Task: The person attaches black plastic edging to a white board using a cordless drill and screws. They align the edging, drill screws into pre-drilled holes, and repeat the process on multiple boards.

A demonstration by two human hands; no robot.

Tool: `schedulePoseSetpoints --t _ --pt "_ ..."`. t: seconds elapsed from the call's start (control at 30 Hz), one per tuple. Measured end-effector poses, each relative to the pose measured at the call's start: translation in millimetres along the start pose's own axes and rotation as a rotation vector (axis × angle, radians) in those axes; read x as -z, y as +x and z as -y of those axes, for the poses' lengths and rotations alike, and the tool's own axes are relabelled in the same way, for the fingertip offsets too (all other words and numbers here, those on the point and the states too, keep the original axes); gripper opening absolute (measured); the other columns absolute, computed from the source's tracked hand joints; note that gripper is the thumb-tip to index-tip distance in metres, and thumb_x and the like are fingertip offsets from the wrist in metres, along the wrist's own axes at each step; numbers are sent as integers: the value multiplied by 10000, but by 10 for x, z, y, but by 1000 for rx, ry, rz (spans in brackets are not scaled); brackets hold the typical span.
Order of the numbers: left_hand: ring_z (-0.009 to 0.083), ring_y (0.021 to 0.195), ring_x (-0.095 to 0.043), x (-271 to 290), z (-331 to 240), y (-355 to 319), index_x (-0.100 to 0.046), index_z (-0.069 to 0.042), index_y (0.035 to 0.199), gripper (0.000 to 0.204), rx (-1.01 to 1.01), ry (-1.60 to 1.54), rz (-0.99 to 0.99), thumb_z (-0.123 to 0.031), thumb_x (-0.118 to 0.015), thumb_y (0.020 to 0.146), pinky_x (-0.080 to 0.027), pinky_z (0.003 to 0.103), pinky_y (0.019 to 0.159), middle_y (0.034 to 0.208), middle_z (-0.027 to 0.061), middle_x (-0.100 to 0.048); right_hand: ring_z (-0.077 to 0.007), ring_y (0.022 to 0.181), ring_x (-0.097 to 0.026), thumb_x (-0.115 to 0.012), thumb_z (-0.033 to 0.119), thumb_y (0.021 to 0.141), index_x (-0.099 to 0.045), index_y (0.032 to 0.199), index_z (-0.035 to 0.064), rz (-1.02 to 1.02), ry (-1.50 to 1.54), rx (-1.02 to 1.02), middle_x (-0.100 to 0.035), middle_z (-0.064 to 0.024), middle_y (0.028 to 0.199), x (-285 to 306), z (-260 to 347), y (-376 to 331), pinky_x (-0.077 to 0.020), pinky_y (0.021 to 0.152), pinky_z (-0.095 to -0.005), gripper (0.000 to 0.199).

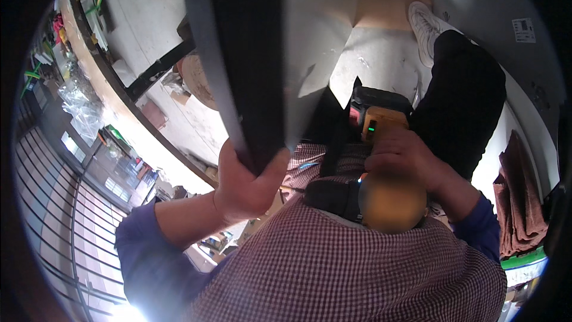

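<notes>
My left hand (250, 183) is closed round the lower end of a long dark bar (247, 59), thumb on one side and fingers on the other. The bar rises from my grip to the top of the head view. My right hand (400, 156) wraps round the handle of a yellow and black cordless drill (381, 120). The drill lies across the front of my checked apron (333, 256), its black chuck end (328, 195) toward the left. Its battery end points away from me. A thin bit seems to stick out of the chuck, close to my left hand; the drill's rear is blurred.
A grey panel (506, 18) with a white label stands at the right. Brown folded cloth (517, 203) hangs below it. My shoe (426, 33) rests on the pale surface ahead. At the left are a curved-looking bench edge (107, 83), clear plastic bags (81, 104) and barred railings (65, 220).
</notes>
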State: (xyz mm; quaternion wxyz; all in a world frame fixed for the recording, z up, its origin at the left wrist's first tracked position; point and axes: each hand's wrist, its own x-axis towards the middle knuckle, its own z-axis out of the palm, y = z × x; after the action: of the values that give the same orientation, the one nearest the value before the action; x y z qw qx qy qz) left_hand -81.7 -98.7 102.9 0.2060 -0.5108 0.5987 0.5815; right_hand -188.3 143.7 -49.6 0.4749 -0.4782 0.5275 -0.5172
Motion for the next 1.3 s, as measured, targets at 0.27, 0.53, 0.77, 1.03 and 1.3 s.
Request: schedulePoseSetpoints --t 0.27,0.53,0.77,1.03,1.3 --pt "310 1254 -512 8 -155 371 -477 21 1311 515 -212 -455 117 112 -535 807 -506 406 964 1394 210 -471 -270 924 -653 -755 236 746 -653 1109 88 -443 340 59 -673 -98 990 -79 249 -345 -469 936 -439 405" --pt "388 1301 -440 348 438 -254 -516 -31 1289 580 -343 -559 98 -98 -728 754 -540 542 888 1397 207 -465 -144 851 -564 -592 65 909 -572 1208 30 -669 182 -158 -586 -34 904 -754 85 -696 -474 834 -304 302" --pt "392 1411 -263 571 587 -603 -516 -56 1338 672 -518 -550 65 -129 -796 732 -283 575 1101 1480 228 -355 -126 801 -535 -565 222 954 -543 1228 30 -654 959 -367 -543 -9 835 -792 270 -629 -457 802 -276 335" --pt "373 1427 -243 607 801 -917 -598 -108 1273 577 -696 -480 7 -134 -798 732 -177 588 1127 1513 213 -311 -187 678 -544 -667 193 757 -516 1206 24 -919 396 320 -530 -51 731 -364 1230 -848 -467 755 -407 503" --pt "401 1417 -249 578 895 -1129 -346 43 1421 822 -668 -383 -11 -226 -727 745 -170 532 1147 1512 259 -276 -191 724 -560 -663 137 670 -528 1055 -42 -1381 215 204 -560 -81 785 -374 1758 -1344 -470 728 -351 446"
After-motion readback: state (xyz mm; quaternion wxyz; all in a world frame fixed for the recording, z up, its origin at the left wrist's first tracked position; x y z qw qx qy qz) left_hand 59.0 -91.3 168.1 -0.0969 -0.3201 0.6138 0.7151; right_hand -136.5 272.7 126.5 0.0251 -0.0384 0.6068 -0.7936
